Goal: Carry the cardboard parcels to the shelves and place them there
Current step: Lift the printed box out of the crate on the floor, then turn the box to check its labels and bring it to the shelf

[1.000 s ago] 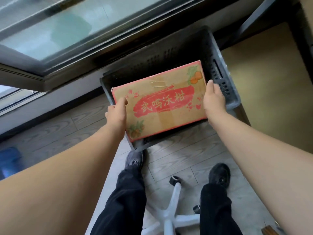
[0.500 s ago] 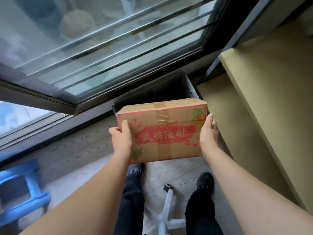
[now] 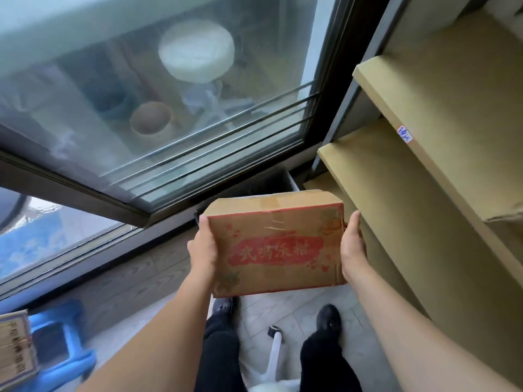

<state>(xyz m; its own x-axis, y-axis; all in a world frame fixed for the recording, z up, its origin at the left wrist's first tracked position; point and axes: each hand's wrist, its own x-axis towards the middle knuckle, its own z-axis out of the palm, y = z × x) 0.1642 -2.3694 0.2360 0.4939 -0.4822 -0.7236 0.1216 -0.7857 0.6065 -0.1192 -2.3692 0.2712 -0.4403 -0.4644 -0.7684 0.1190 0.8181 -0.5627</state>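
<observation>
I hold a brown cardboard parcel (image 3: pixel 276 244) with a red label and red characters in front of me, above the floor. My left hand (image 3: pixel 202 247) grips its left side and my right hand (image 3: pixel 352 247) grips its right side. Tan shelves (image 3: pixel 418 114) rise in tiers along the right, with the parcel just left of the lower boards. One shelf edge carries a small handwritten sticker (image 3: pixel 405 134).
A dark plastic crate (image 3: pixel 283 179) stands on the floor behind the parcel, against a large glass window (image 3: pixel 169 108). A blue stool (image 3: pixel 60 343) and another printed box (image 3: pixel 14 349) are at the lower left. A white chair base (image 3: pixel 273 360) lies between my feet.
I have lifted the parcel up out of the dark crate and my view has risen. The shelves on the right now show more fully.
</observation>
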